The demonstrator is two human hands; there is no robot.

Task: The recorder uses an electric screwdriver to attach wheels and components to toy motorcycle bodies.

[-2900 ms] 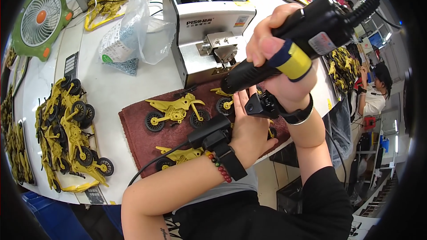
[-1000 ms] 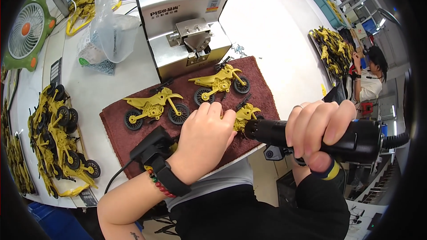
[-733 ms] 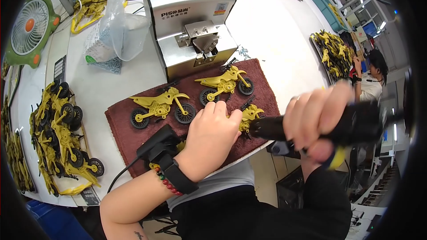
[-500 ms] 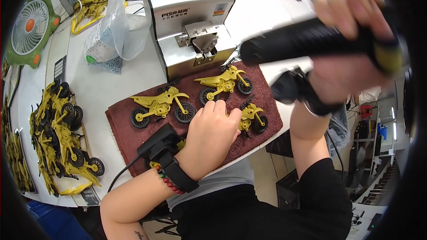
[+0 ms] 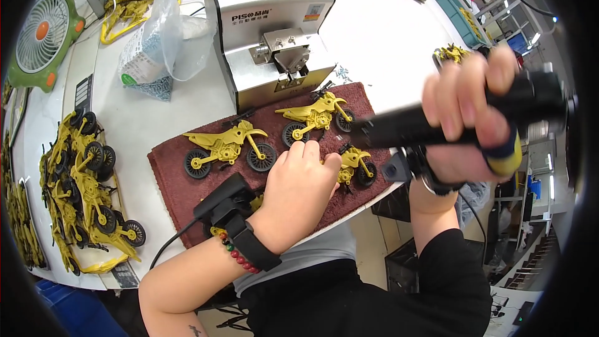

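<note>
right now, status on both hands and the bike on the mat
Left hand pressed down on a yellow toy motorbike on the brown mat. Right hand grips a black power screwdriver, lifted off the bike. Two more bikes lie behind.

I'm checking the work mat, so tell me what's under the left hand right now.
Under the left hand lies a yellow toy motorcycle on the dark red cloth mat. Only its front end and one wheel show past the fingers; the rest is covered by the palm.

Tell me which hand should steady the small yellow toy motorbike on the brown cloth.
Left. The left hand already rests on the toy motorbike on the cloth, while the right hand is raised above the table, gripping the black screwdriver.
</note>
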